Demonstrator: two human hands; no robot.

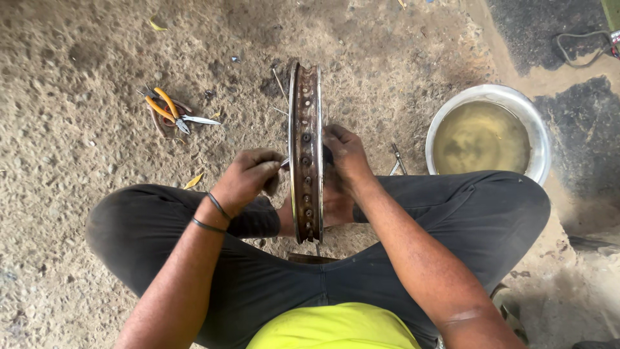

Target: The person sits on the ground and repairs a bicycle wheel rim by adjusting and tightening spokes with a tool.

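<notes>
1. The dirt ground [84, 77] spreads under everything; a person sits cross-legged on it in dark trousers [452, 213] and a yellow-green shirt [336, 326].
2. A rusty wheel rim [305, 148], the landmark here, stands upright on edge between the person's knees, its drilled inner face turned toward the camera.
3. A round metal basin [536, 129] of murky water sits well to the right of the rim, just beyond the right knee.
4. The left hand [248, 178] is curled closed just left of the rim, pinching something small against its side; what it is cannot be told.
5. The right hand [345, 152] presses against the rim's right side, fingers wrapped onto its edge.
6. Orange-handled pliers [169, 111] lie on the ground left of the rim, well apart.
</notes>
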